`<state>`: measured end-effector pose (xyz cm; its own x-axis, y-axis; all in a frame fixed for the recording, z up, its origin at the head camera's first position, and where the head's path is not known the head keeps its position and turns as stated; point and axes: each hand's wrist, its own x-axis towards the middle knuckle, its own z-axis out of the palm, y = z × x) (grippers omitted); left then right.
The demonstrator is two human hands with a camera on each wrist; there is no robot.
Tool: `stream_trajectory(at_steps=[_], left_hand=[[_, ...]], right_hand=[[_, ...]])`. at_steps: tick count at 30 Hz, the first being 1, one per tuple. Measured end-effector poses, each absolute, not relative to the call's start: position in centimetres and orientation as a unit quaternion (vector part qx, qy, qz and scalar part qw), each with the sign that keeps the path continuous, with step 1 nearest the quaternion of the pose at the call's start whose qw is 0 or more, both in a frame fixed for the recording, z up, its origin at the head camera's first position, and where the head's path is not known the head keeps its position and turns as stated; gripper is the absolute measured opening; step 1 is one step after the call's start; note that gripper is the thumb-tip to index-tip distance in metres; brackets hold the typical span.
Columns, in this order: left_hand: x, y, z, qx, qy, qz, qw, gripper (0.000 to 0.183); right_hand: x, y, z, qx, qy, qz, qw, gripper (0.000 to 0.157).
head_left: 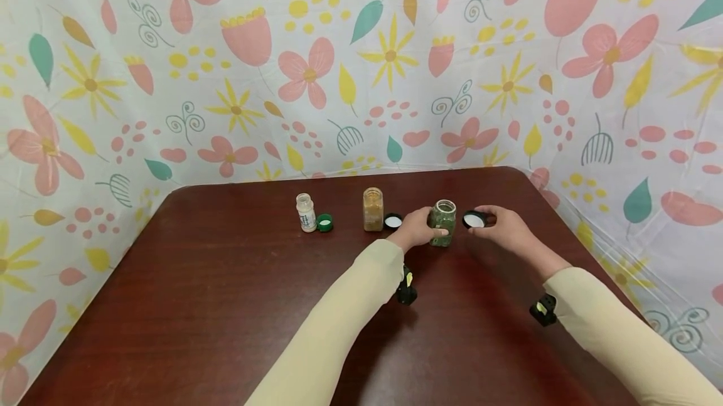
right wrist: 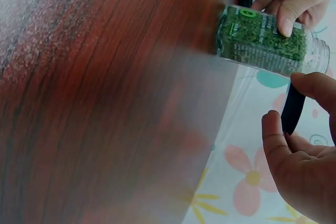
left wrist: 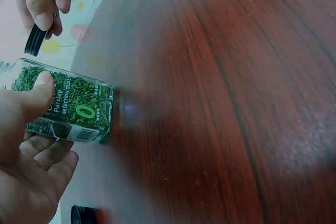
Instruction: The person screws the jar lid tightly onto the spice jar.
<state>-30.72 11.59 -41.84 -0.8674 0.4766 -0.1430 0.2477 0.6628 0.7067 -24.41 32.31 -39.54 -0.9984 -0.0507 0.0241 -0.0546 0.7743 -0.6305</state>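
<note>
A glass jar of green dried parsley [head_left: 443, 223] stands uncapped on the table toward the right. My left hand [head_left: 417, 228] grips it round the side, the thumb across its front label in the left wrist view. Just right of the jar, my right hand [head_left: 504, 228] pinches a black lid [head_left: 474, 219] by its rim, the white inner face showing in the head view. In the right wrist view the lid [right wrist: 293, 109] is held on edge between thumb and fingers, close to the jar's mouth [right wrist: 320, 53].
Left of the parsley jar stand an open jar of tan powder [head_left: 373, 210] with a black lid [head_left: 393, 222] beside it, and a small white-labelled bottle [head_left: 306, 213] with a green cap [head_left: 324, 223]. A flower-printed cloth [head_left: 339, 80] hangs behind the dark wooden table [head_left: 214, 293].
</note>
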Motion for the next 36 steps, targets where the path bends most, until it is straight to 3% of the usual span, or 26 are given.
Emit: stream_trajectory(at_steps=[36], left_hand=[[-29.2, 9.7, -41.8, 0.217, 0.892, 0.363, 0.16, 0.066]], right_hand=[[-23.2, 30.9, -38.6, 0.061, -0.942, 0.328, 0.027, 0.057]])
